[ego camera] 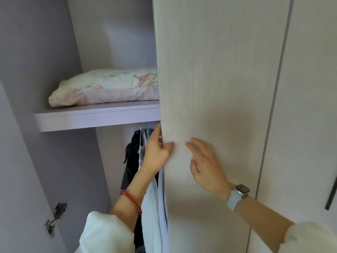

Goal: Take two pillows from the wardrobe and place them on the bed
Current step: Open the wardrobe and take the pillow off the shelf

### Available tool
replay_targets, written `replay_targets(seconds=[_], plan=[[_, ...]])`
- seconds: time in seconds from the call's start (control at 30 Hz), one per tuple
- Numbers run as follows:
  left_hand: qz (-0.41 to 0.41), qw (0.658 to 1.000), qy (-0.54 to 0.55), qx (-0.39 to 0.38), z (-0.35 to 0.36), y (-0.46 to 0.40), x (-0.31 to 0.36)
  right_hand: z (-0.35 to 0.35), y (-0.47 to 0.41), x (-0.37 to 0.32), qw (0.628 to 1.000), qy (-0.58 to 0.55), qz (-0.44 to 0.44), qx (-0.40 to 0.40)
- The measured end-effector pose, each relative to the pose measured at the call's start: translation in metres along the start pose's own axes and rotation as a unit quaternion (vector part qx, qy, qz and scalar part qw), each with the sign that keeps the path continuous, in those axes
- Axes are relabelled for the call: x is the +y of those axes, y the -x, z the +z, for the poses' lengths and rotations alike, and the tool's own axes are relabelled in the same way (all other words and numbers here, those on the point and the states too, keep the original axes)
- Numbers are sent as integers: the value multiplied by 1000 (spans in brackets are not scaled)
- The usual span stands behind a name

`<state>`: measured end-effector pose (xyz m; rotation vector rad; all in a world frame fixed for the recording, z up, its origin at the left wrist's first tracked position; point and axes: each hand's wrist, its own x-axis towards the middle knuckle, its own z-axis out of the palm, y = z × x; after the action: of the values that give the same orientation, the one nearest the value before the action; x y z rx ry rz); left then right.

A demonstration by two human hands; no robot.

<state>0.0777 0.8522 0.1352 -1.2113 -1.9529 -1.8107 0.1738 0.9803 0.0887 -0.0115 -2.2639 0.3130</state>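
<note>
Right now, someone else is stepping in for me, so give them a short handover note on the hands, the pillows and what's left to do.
Left hand: gripping the edge of the wardrobe door, fingers curled around it, holding nothing else.
Right hand: open, empty, near the door's front face.
Pillow: one in view, lying on the upper shelf, partly hidden behind the door. A second pillow is not visible. Hanging clothes are below the shelf.
Done: the left side of the wardrobe is open.
Left: get this door out of the way, take two pillows and put them on the bed, which is out of view.
</note>
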Motion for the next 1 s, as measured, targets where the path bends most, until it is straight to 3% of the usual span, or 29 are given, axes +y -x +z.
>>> replay_targets(seconds=[0.33,0.53,0.67,0.77,1.0], plan=[[129,964,131,-191,13,86,58,-55,93,-54,984,-55,127,111],[244,924,94,-278,66,98,87,-122,139,-56,972,-59,176,147],[313,901,31,-300,119,97,112,-167,167,-45,958,-14,202,203],[361,890,22,-276,160,93,135,-199,183,-32,942,28,229,243],[382,889,-31,-249,253,75,183,-252,197,8,910,105,297,269]])
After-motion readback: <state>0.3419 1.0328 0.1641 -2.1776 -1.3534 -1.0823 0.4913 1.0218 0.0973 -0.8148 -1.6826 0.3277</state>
